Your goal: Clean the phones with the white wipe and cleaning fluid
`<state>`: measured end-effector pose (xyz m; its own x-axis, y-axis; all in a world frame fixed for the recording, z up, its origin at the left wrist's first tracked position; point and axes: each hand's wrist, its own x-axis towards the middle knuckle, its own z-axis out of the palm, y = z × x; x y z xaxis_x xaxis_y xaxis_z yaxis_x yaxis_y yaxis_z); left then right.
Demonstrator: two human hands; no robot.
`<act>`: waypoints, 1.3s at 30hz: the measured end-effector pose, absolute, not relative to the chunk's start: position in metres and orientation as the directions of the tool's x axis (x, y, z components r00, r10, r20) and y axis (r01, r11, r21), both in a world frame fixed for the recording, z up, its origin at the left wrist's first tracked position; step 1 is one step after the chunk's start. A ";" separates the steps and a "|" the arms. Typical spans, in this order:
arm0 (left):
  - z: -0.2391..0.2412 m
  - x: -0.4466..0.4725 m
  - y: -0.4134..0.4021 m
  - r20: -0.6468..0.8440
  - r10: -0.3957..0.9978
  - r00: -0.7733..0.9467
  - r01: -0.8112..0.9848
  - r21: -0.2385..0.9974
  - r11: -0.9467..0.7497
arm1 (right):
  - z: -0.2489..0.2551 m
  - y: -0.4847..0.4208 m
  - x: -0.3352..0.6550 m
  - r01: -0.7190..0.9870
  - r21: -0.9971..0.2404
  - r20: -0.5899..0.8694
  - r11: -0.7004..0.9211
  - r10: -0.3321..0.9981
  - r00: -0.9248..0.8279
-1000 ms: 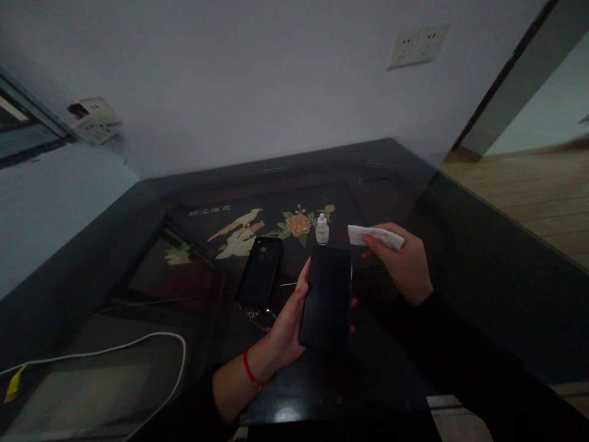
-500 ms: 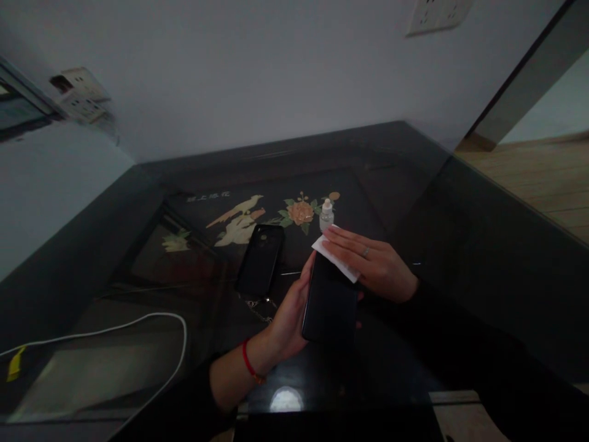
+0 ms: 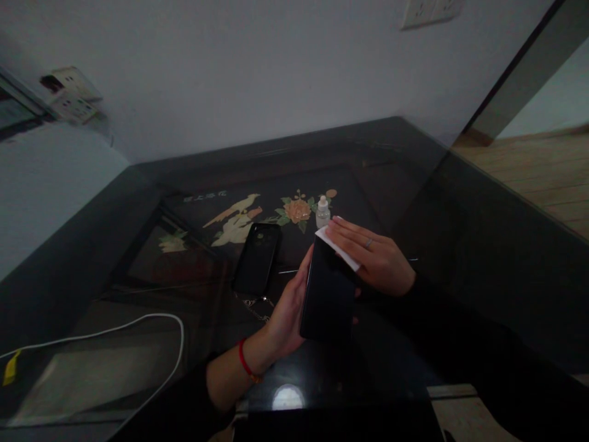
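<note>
A dark smartphone [image 3: 326,301] rests in my left hand [image 3: 288,316], whose thumb runs along the left edge while fingertips show at the right edge. My right hand [image 3: 375,255] presses a folded white wipe [image 3: 339,250] against the phone's upper end with its fingers held together. Just beyond the wipe stands a small clear dropper bottle [image 3: 323,212] with a white cap. To the left of the phone lies a black phone case [image 3: 256,259], with a metal chain [image 3: 256,309] at its lower end, partly behind my left hand.
The glossy dark table [image 3: 396,178] bears an inlaid bird and flower picture [image 3: 294,210]. A white cable [image 3: 151,315] with a yellow tag [image 3: 11,368] curves across the left side. Behind stands a pale wall [image 3: 257,80] with sockets [image 3: 430,12].
The wipe has shifted slightly toward the phone's upper right edge under my right hand, and the phone looks a little more tilted. The whole view has moved slightly.
</note>
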<state>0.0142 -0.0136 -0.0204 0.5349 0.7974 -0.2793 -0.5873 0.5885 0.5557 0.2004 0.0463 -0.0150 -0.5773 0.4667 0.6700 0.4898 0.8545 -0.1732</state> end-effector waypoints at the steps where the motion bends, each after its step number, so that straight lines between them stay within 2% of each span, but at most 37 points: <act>1: -0.021 0.015 -0.014 -0.302 0.803 0.514 -0.592 0.553 0.586 | -0.015 0.045 0.199 0.459 -0.165 0.660 0.873 0.443 -0.606; 4: -0.022 0.016 -0.014 -0.354 0.826 0.438 -0.614 0.553 0.563 | -0.015 0.043 0.196 0.367 -0.161 0.634 0.916 0.381 -0.672; 9: -0.025 0.015 -0.013 -0.257 0.824 0.505 -0.626 0.549 0.554 | -0.015 0.044 0.198 0.438 -0.182 0.678 0.880 0.435 -0.592; 14: -0.030 0.015 -0.013 -0.319 0.814 0.486 -0.624 0.526 0.578 | -0.015 0.039 0.193 0.327 -0.092 0.612 0.940 0.313 -0.726; 18: -0.028 0.015 -0.013 -0.292 0.840 0.458 -0.632 0.558 0.538 | -0.017 0.043 0.197 0.439 -0.132 0.657 0.889 0.410 -0.632; 23: -0.027 0.011 -0.008 -0.300 0.805 0.512 -0.609 0.535 0.586 | -0.015 0.045 0.201 0.330 -0.163 0.634 0.930 0.355 -0.686; 28: -0.024 0.006 -0.001 -0.268 0.762 0.589 -0.570 0.531 0.627 | -0.012 0.046 0.205 0.432 -0.177 0.663 0.884 0.432 -0.612; 32: -0.027 0.007 0.000 -0.298 0.757 0.581 -0.579 0.501 0.642 | -0.015 0.041 0.199 0.275 -0.127 0.623 0.953 0.292 -0.726; 34: -0.029 0.008 -0.001 -0.297 0.756 0.583 -0.586 0.491 0.645 | -0.017 0.040 0.197 0.234 -0.136 0.611 0.963 0.267 -0.745; 39: -0.028 0.009 -0.004 -0.252 0.737 0.627 -0.567 0.500 0.654 | -0.016 0.046 0.202 0.426 -0.202 0.671 0.882 0.441 -0.596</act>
